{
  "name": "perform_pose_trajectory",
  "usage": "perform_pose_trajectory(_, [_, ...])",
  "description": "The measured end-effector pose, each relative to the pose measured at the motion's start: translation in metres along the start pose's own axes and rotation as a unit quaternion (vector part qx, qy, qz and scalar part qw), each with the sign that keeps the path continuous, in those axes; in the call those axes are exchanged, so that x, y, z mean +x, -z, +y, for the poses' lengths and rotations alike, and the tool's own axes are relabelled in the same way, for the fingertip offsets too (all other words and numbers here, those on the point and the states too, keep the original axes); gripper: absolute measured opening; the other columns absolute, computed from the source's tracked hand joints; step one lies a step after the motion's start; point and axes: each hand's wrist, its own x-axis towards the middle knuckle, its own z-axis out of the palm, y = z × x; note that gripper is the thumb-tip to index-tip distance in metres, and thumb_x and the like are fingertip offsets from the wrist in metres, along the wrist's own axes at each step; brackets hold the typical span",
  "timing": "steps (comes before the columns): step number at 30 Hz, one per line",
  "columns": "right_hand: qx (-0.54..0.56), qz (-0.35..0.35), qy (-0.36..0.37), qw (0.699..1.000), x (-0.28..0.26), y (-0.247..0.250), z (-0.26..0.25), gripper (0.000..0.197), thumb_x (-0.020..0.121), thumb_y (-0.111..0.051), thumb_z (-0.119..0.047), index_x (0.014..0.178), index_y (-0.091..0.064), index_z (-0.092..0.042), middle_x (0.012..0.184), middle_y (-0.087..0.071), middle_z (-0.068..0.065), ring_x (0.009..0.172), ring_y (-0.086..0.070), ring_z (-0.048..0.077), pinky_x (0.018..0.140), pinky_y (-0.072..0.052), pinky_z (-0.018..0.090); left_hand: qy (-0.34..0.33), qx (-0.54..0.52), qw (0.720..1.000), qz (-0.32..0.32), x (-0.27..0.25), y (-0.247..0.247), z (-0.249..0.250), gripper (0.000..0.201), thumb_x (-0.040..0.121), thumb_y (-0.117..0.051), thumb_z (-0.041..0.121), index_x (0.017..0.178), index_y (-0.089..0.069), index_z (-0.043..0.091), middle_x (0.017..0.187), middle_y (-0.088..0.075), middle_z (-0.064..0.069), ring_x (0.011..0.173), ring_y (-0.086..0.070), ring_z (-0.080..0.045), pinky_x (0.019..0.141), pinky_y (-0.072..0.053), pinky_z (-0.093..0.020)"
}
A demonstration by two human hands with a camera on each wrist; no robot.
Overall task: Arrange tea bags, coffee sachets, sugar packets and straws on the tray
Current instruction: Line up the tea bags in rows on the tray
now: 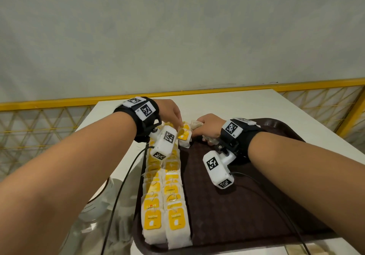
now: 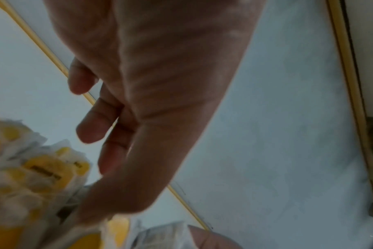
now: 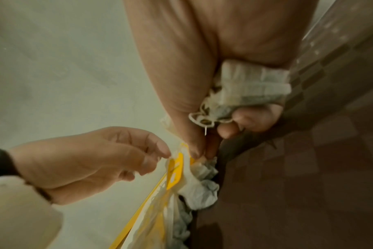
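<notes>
A dark brown tray (image 1: 246,221) lies on the white table. Two rows of white tea bags (image 1: 165,199) with yellow tags run along its left side. At the far end of the rows my left hand (image 1: 178,123) pinches a yellow-tagged tea bag (image 1: 184,134) between thumb and forefinger; the pinch shows in the right wrist view (image 3: 168,156). My right hand (image 1: 205,125) grips a bunch of tea bags (image 3: 251,87) in its curled fingers, and its thumb and finger also pinch the same tagged bag (image 3: 181,168).
The white table (image 1: 237,104) continues beyond the tray toward a yellow rail (image 1: 217,89) and pale wall. Clear glassware (image 1: 102,205) stands left of the tray near the front. Black cables (image 1: 128,175) trail from both wrist cameras across tray and table.
</notes>
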Motion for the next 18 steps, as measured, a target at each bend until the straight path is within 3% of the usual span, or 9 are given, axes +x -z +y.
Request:
perform_pose_trajectory(2, [0.014,-0.004,-0.006,1.000,-0.005,0.003,0.001,0.026,0.082,-0.072,-0.019,0.066,-0.053,-0.012,0.061,-0.050,0.002,0.052,-0.044,0.010,0.044,-0.036,0.016,-0.007,0.016,0.999,-0.041,-0.006,0.001,0.003,0.023,0.076,-0.077,0.025,0.097,-0.068,0.028,0.084,-0.061,0.012,0.086,-0.054,-0.008,0.079,-0.042,-0.023])
perform_pose_trajectory(6, [0.006,-0.005,-0.010,1.000,-0.005,0.004,0.001,0.022,0.081,-0.073,-0.021,0.070,-0.056,-0.013,0.064,-0.052,0.001,0.056,-0.047,0.011,0.051,-0.038,0.020,-0.017,0.085,0.996,-0.023,-0.008,-0.011,0.010,0.033,0.077,-0.077,0.031,0.107,-0.064,0.024,0.082,-0.053,0.014,0.084,-0.051,-0.007,0.076,-0.041,-0.022])
perform_pose_trajectory(10, [-0.007,0.006,-0.012,1.000,-0.001,-0.001,0.002,0.023,0.077,-0.078,-0.025,0.089,-0.066,-0.009,0.077,-0.061,0.004,0.067,-0.055,0.015,0.057,-0.042,0.023,-0.031,0.085,0.996,-0.019,-0.010,-0.014,0.010,0.019,0.081,-0.074,0.031,0.092,-0.065,0.019,0.076,-0.055,0.012,0.069,-0.048,-0.003,0.063,-0.039,-0.018])
perform_pose_trajectory(18, [-0.023,0.039,0.034,0.998,-0.002,-0.004,-0.001,0.034,0.076,-0.078,-0.016,0.106,-0.066,-0.007,0.088,-0.061,0.001,0.069,-0.053,0.011,0.052,-0.039,0.016,-0.053,0.033,0.995,-0.073,-0.024,-0.001,0.010,0.009,0.081,-0.074,0.031,0.081,-0.066,0.027,0.072,-0.063,0.015,0.070,-0.055,0.000,0.073,-0.042,-0.018])
